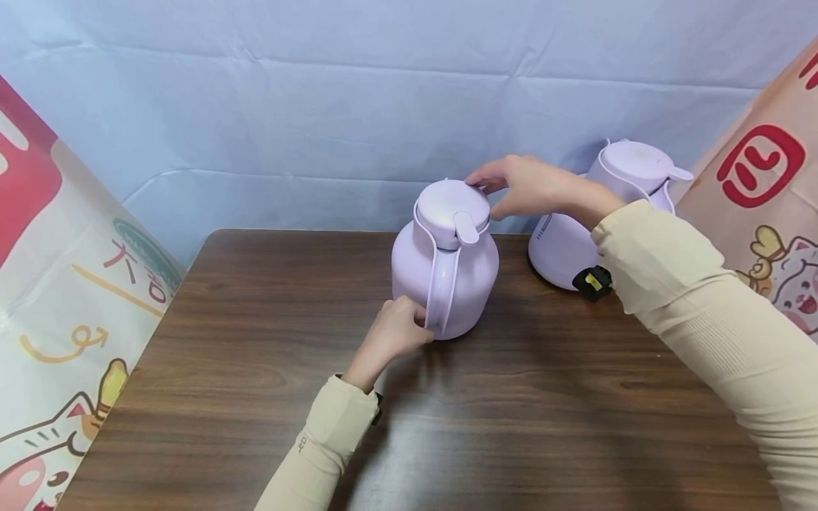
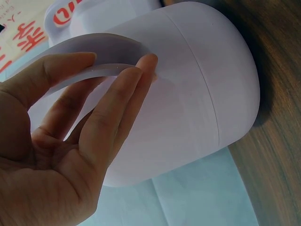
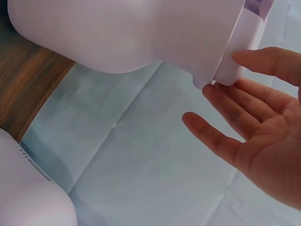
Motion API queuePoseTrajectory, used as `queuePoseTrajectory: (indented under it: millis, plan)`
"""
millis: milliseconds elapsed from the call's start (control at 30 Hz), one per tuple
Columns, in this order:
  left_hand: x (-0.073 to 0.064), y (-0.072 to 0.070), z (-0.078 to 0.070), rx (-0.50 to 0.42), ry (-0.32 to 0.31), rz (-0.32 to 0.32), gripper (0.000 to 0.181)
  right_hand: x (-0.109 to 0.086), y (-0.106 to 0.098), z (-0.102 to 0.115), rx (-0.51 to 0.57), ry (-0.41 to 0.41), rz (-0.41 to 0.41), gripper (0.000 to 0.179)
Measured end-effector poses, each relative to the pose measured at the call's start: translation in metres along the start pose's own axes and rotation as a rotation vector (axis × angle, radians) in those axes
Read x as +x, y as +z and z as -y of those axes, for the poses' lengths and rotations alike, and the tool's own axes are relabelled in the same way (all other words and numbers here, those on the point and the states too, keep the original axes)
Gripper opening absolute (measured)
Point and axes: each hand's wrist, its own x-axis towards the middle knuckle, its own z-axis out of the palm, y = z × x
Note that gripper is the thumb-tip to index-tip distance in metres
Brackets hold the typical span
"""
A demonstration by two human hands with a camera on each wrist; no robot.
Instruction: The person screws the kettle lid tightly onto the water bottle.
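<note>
A lilac thermos jug stands upright on the wooden table, its handle facing me. My left hand grips the lower part of that handle; in the left wrist view, thumb and fingers curl about the handle's rim. At the top, my right hand reaches over from the right, fingertips touching the side of the round lid. Those fingers look fairly straight in the right wrist view, the little finger apart from the lid. The lid's lever points toward me.
A second lilac thermos jug stands at the back right, partly hidden by my right forearm. A black tag with a yellow mark shows at my right cuff. Pale blue cloth hangs behind the table; printed cloths flank it.
</note>
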Motion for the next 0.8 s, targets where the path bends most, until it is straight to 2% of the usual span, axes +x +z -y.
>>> queuePoseTrajectory:
  millis: [500, 800]
  plan:
    - [0.001, -0.001, 0.002, -0.009, -0.006, 0.007, 0.038, -0.002, 0.004, 0.016, -0.151, 0.018, -0.048, 0.046]
    - [0.0, -0.001, 0.002, -0.009, -0.014, 0.009, 0.039, -0.004, 0.008, 0.019, -0.232, -0.017, -0.103, 0.012]
